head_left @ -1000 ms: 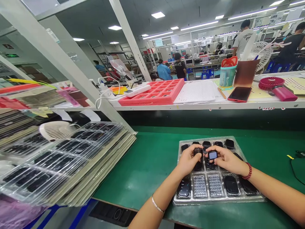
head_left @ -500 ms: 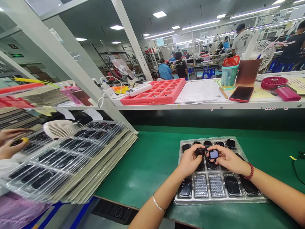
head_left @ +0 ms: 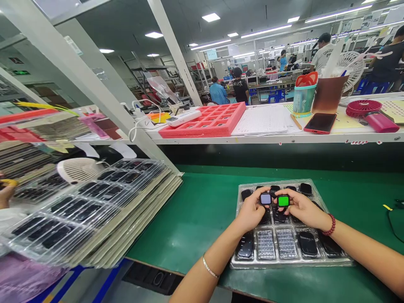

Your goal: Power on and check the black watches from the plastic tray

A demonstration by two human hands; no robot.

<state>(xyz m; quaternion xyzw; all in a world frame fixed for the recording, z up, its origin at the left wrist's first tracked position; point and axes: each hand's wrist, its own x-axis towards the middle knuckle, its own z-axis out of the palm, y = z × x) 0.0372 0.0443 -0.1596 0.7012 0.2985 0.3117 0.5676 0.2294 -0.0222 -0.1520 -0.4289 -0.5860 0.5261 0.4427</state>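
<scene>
My left hand [head_left: 251, 210] is closed on a small square smartwatch body [head_left: 265, 199] whose screen glows pale lilac-grey. In my right hand [head_left: 301, 207], the fingers grip a second smartwatch body [head_left: 283, 201] with a bright green screen. The two watches are held side by side, faces toward me, just above a clear plastic tray [head_left: 252, 266]. Black watch-shaped units fill many of its compartments, such as a dark unit [head_left: 307, 244] in the front row. Two front compartments show only a bumpy silver-grey bottom [head_left: 265, 245]. My hands hide part of the middle rows.
Stacked trays of dark units [head_left: 126, 219] stand at the left, with a white fan [head_left: 78, 170] on top. A co-worker's hand [head_left: 6, 193] shows at the far left edge. The shelf ahead carries a red foam tray [head_left: 205, 122], papers [head_left: 261, 120] and a phone [head_left: 320, 123].
The left watch has lit up lilac-grey, and the right watch's screen has turned from lilac-grey to green. My hands have barely moved. The co-worker's hand has shifted left.
</scene>
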